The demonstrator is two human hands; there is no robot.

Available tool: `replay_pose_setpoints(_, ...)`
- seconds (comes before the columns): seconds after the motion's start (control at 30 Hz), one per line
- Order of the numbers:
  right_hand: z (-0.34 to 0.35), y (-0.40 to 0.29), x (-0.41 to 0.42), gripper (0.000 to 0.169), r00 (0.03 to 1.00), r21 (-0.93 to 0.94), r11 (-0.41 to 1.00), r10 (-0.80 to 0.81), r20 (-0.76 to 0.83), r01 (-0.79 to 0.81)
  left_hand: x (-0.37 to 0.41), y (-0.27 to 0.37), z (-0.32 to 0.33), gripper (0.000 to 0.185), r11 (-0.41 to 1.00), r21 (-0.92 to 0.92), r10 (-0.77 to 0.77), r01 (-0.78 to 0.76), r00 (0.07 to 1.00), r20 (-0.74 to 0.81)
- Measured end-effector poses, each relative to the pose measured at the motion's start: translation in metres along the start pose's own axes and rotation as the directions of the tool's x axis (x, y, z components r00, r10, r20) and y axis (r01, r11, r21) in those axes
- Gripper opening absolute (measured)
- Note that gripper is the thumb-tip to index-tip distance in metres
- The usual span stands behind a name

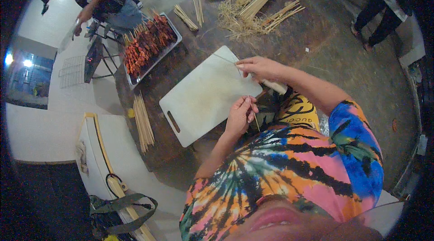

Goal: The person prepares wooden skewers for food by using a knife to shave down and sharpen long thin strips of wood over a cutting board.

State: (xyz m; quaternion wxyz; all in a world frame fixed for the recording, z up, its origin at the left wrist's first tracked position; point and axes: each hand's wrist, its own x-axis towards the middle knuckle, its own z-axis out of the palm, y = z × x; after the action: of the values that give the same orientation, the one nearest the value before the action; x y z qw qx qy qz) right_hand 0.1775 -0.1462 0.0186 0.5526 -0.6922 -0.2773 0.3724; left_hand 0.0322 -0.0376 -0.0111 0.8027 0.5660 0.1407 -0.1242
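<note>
My left hand (241, 111) is at the near edge of a white cutting board (203, 95), its fingertips pinched on a thin bamboo stick (256, 122) that points down towards my lap. My right hand (260, 68) is over the board's far right corner. Its thumb and fingers close on a thin strand or stick (223, 58) that runs out to the left over the board. Below the right hand is a pale, blurred object (276, 86); I cannot tell what it is or whether the hand touches it.
A metal tray (178, 39) of skewered red meat (145, 46) stands on the dark table (200, 46). Bamboo skewers (143, 122) lie left of the board. Beyond it are split sticks (185, 17), a tied bundle (257, 2) and shavings (234, 7). Other people are at the far left, top and right.
</note>
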Motion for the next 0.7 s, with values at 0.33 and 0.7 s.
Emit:
replay_pose_setpoints(0.33, -0.039, 0.026, -0.029, 0.040, 0.978, -0.709, 0.674, -0.137, 0.157, 0.208, -0.003, -0.033, 0.006, 0.017, 0.947, -0.239, -0.224, 0.215, 0.974, -0.010)
replay_pose_setpoints(0.7, -0.014, 0.021, -0.063, 0.032, 0.989, -0.917, 0.387, -0.143, 0.038, 0.092, 0.002, -0.037, 0.003, 0.017, 0.959, -0.242, -0.156, 0.147, 0.988, -0.019)
